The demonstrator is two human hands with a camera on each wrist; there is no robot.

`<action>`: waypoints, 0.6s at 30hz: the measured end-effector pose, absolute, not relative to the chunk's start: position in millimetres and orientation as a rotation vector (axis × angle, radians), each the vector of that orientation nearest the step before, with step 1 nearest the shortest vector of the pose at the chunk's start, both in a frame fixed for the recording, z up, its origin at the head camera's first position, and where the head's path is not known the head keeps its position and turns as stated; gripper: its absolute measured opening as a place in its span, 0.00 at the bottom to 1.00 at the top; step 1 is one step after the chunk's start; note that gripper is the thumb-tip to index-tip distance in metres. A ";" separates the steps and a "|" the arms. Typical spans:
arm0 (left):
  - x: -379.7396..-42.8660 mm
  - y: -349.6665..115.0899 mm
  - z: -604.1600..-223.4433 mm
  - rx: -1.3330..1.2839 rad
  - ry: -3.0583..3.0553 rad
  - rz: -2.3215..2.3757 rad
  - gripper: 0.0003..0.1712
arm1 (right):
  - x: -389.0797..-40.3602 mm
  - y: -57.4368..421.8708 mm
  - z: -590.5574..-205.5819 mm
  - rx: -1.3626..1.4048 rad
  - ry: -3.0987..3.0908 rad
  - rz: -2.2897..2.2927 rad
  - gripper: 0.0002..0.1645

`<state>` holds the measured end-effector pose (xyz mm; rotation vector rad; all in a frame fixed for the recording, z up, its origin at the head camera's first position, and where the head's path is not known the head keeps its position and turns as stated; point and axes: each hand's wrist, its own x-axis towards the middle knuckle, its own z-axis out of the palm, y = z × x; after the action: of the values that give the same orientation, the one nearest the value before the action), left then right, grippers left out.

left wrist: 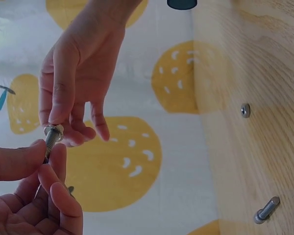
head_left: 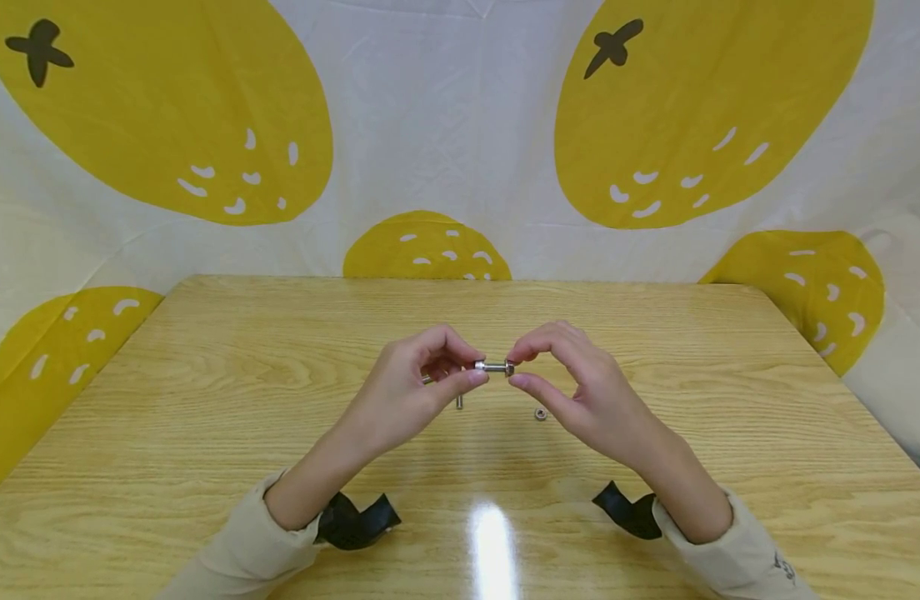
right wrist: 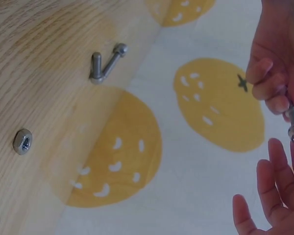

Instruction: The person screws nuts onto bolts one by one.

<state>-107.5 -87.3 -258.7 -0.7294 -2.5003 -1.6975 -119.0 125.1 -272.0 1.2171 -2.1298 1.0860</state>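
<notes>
Near the middle of the head view, both hands meet on a silver bolt (head_left: 494,367) held level above the table. My left hand (head_left: 400,387) pinches its head end between thumb and fingertips. At the opposite end, the thumb and fingers of my right hand (head_left: 583,387) pinch a hex nut (head_left: 509,367) at the tip of the shank. The left wrist view shows the threaded shank (left wrist: 51,139) between the hands. How far the nut is threaded on, I cannot tell.
On the wooden table (head_left: 242,375) lie a loose nut (right wrist: 22,142) and two more bolts, one upright (right wrist: 97,63) and one lying down (right wrist: 113,62); the left hand partly covers them in the head view. Behind hangs a white cloth (head_left: 437,125) with yellow fruit prints.
</notes>
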 end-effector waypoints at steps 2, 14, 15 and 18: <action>-107.1 -87.0 -258.4 -0.730 -2.498 -1.701 0.05 | -119.0 125.2 -272.1 1.209 -2.143 1.092 0.10; -104.9 -85.5 -257.8 -0.754 -2.503 -1.710 0.06 | -118.0 122.9 -276.0 1.105 -2.267 1.058 0.09; -104.8 -85.5 -257.6 -0.754 -2.502 -1.711 0.06 | -117.6 123.2 -275.6 1.087 -2.280 1.054 0.09; -104.9 -85.7 -257.7 -0.758 -2.495 -1.703 0.06 | -116.1 124.8 -274.0 1.049 -2.310 1.054 0.05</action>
<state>-104.9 -85.7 -257.7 -0.7583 -2.4952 -1.7028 -116.1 124.8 -274.0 1.0489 -2.3101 1.0544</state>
